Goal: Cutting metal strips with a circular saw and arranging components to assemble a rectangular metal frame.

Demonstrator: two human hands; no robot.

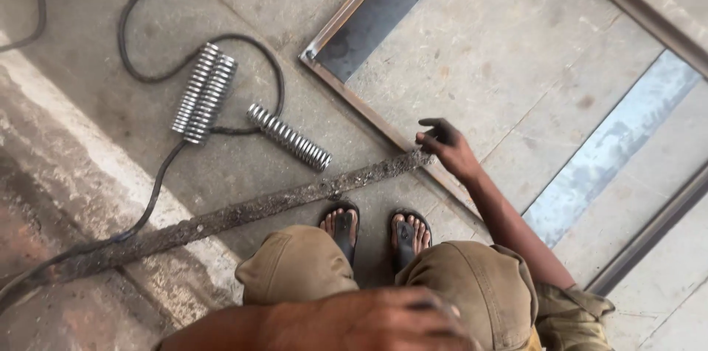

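Note:
A long rusty flat metal bar (243, 211) lies slanted across the concrete floor in front of my sandalled feet (376, 231). My right hand (446, 148) reaches out past my right knee and grips the bar's far right end, fingers curled around it. That end rests against the edge of a steel angle frame (369, 111). My left hand (420, 321) and forearm lie blurred across the bottom of the view, close to the camera above my knees; its fingers are too blurred to read.
Three ribbed shiny metal coils lie to the left: a pair side by side (204, 93) and a single one (289, 137). A black cable (158, 181) loops around them and runs to the lower left. A grey-blue metal strip (612, 148) lies on the right.

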